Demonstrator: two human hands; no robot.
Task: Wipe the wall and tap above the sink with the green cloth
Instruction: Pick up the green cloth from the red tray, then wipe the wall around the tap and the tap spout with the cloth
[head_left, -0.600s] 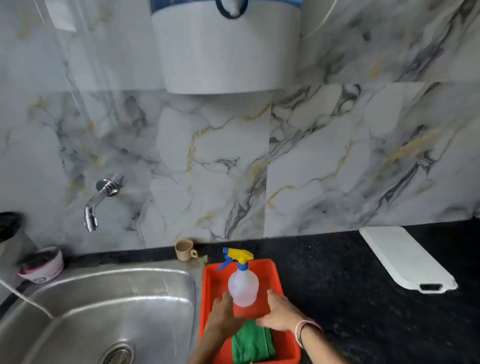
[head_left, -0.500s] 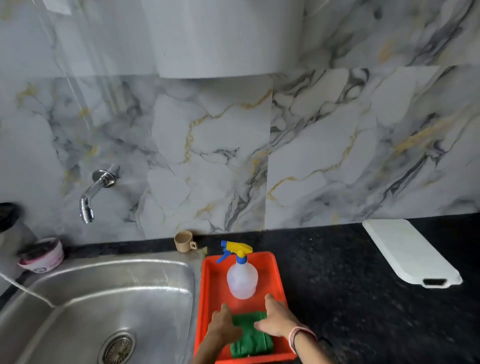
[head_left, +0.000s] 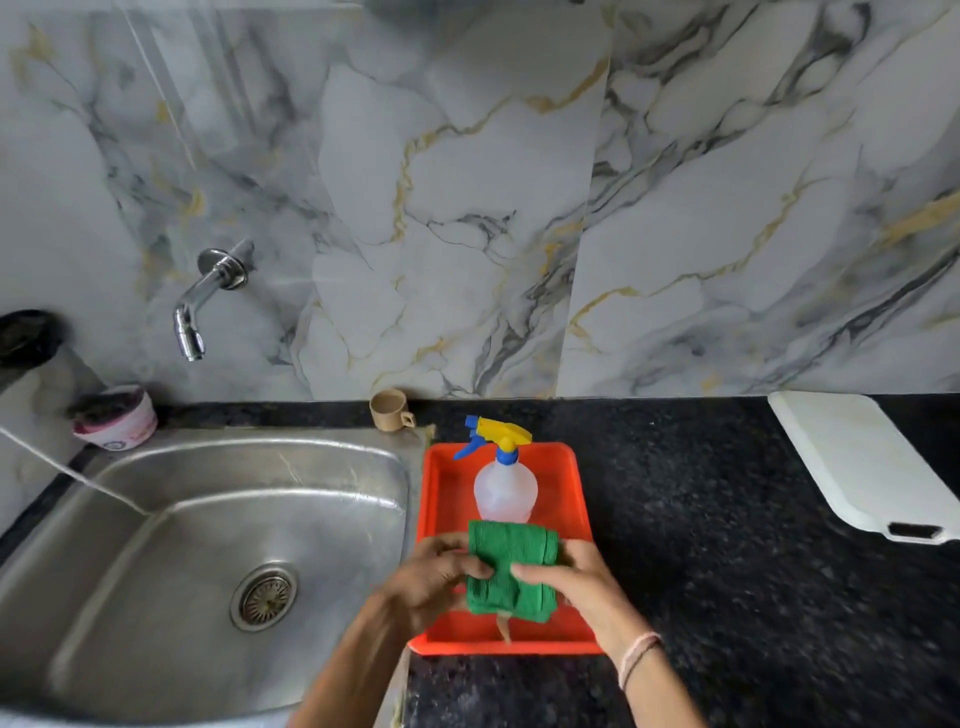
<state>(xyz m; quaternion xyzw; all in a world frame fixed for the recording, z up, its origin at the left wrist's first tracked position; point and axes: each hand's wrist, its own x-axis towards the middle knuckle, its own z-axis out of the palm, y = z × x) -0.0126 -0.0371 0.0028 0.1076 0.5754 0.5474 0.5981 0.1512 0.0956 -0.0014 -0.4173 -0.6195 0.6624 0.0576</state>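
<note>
The folded green cloth (head_left: 511, 571) is held over the near half of the orange tray (head_left: 447, 499). My left hand (head_left: 434, 582) grips its left side and my right hand (head_left: 582, 587) grips its right side, thumbs on top. A chrome tap (head_left: 200, 296) juts from the marble wall (head_left: 467, 208) above the steel sink (head_left: 208, 545), up and to the left of my hands. A clear spray bottle (head_left: 504, 491) with a yellow and blue trigger stands in the tray just beyond the cloth.
A small tan cup (head_left: 389, 410) stands at the wall behind the sink's right corner. A pink-and-white tub (head_left: 117, 418) and a dark-lidded container (head_left: 28, 338) are at the far left. A white chopping board (head_left: 857, 462) lies on the black counter (head_left: 701, 545) at right.
Both hands went from resting on the cloth in the tray to gripping it and raising it off the tray. The view has tilted down, dropping the white wall unit out of sight.
</note>
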